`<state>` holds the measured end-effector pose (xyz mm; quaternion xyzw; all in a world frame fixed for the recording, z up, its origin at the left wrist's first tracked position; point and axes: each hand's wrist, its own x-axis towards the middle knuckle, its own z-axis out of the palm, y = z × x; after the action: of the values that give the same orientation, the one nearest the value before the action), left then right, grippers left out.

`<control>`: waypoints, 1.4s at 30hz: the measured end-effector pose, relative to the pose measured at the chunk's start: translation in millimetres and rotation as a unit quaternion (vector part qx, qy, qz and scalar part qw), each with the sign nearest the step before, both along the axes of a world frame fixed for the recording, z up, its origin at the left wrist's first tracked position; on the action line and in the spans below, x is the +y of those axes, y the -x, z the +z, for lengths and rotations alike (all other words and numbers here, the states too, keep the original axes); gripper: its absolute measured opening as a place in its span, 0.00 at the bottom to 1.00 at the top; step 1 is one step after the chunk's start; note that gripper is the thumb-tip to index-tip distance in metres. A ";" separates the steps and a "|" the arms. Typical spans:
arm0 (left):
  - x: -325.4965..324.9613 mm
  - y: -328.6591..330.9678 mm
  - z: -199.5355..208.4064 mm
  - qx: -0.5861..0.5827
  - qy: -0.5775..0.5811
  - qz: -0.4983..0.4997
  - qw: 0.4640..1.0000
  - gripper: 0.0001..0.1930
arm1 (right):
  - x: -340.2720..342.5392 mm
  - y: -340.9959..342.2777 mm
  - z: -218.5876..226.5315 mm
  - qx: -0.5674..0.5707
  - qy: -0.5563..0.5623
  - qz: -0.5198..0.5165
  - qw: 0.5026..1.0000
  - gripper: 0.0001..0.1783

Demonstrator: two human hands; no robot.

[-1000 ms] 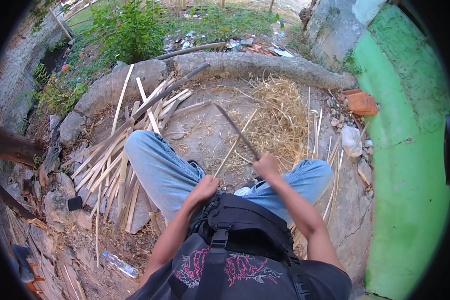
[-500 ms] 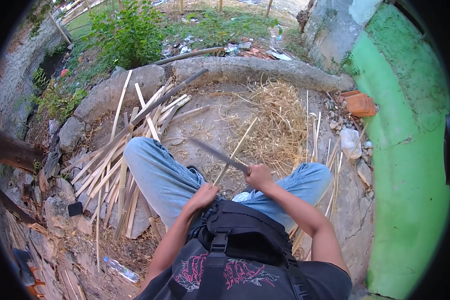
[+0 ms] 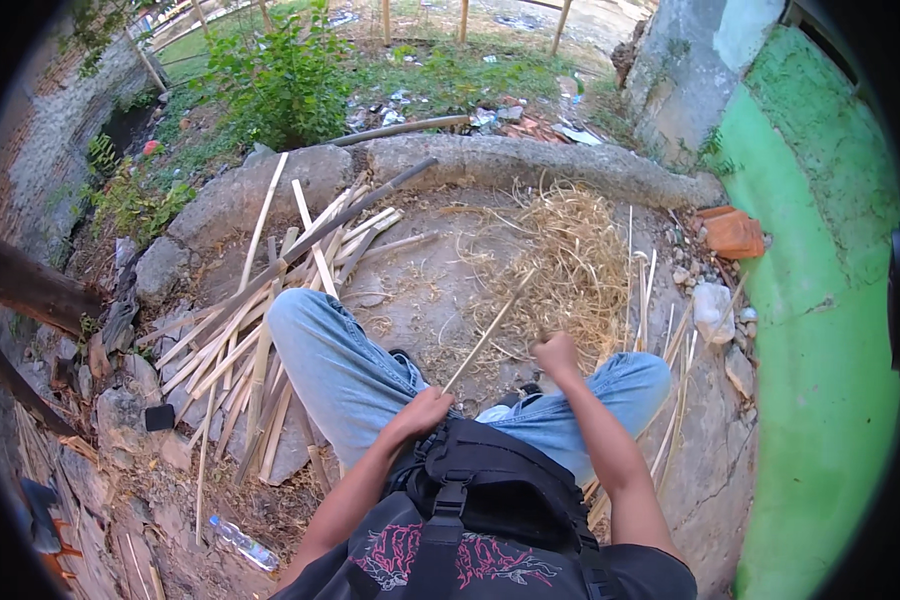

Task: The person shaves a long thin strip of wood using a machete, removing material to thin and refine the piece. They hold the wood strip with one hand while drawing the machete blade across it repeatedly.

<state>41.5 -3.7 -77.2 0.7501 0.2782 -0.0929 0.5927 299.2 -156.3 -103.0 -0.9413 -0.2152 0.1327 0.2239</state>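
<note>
My left hand is closed round the lower end of a thin bamboo strip, just above my lap. The strip slants up and away to the right, its far tip over the edge of a heap of curly shavings. My right hand is a fist, right of the strip and apart from it, near my right knee. The long-bladed knife seen in that fist in the earlier frame hardly shows now; its blade is hidden or smeared by motion.
A loose pile of bamboo strips lies beyond and beside my left knee. More thin strips lie right of my right knee. A low concrete kerb curves ahead, a green wall rises at right, and a plastic bottle lies lower left.
My right hand has moved away from the strip, to the right, and the knife blade that crossed the strip no longer shows. My left hand keeps its hold. The whole view has shifted slightly.
</note>
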 end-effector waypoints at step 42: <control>7.1 6.4 13.0 -0.020 0.360 0.149 0.921 0.24 | -18.9 47.6 19.7 0.061 -0.171 0.032 0.983 0.18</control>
<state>35.1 3.4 -64.2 0.4378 0.3223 -0.0826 0.8352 251.6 -175.1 -83.3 -0.8719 -0.2506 0.1580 0.3900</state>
